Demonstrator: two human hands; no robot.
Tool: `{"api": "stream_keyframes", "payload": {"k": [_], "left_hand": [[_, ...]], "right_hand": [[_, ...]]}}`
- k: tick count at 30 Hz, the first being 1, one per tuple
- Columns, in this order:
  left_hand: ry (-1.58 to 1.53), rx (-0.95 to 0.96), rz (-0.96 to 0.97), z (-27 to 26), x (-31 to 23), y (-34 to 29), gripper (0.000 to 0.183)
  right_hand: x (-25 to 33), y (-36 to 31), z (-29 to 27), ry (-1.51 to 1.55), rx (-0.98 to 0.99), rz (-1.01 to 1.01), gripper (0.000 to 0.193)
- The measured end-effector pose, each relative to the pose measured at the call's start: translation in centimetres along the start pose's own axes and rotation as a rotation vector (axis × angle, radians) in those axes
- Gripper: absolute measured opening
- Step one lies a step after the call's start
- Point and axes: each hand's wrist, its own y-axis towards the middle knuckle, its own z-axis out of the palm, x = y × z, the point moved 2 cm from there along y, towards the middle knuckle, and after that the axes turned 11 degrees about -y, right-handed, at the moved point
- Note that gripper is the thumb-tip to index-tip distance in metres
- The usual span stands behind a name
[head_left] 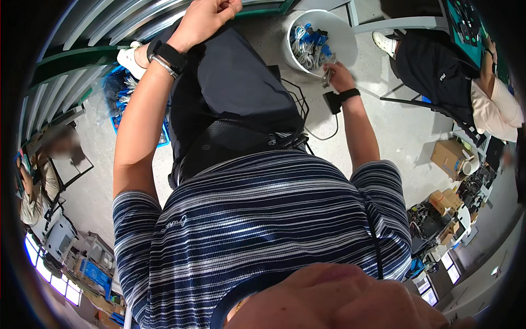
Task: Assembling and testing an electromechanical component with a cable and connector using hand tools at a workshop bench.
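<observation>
My right hand [343, 78] is at the near right rim of a round white bucket [344, 41]. Its fingers close on a bundled grey cable [327, 75], which hangs at the rim. Inside the bucket lies a heap of coiled cables [313, 52], pale grey with blue connectors. Up at the top edge of the view, beyond my knees, my left hand [215, 12] has its fingers curled together. Part of it is cut off by the frame, and whatever it may hold is hidden. Black bands circle both wrists.
Blue crates [116, 98] with more cables stand on the floor to my left, by a slatted metal rack [109, 27]. A black wire frame [295, 98] is beside my right leg. Co-workers sit at far left and far right. A cardboard box [450, 158] stands at right.
</observation>
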Motion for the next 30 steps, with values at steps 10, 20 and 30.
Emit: {"api": "stream_keyframes", "payload": {"k": [10,20,30], "left_hand": [[0.112,0.025,-0.031,0.5,-0.4,0.3,0.011],[0.045,0.02,-0.024,0.2,-0.8,0.5,0.013],[-0.545,-0.393,0.005,-10.5,8.1,-5.3,0.012]], "right_hand": [[-9.1,3.3,-1.9,-0.449,-0.368,0.694,0.068],[-7.4,-2.4,4.1,-0.476,-0.374,0.532,0.046],[-18.0,-1.9,3.5,-0.736,-0.218,0.21,0.041]]}}
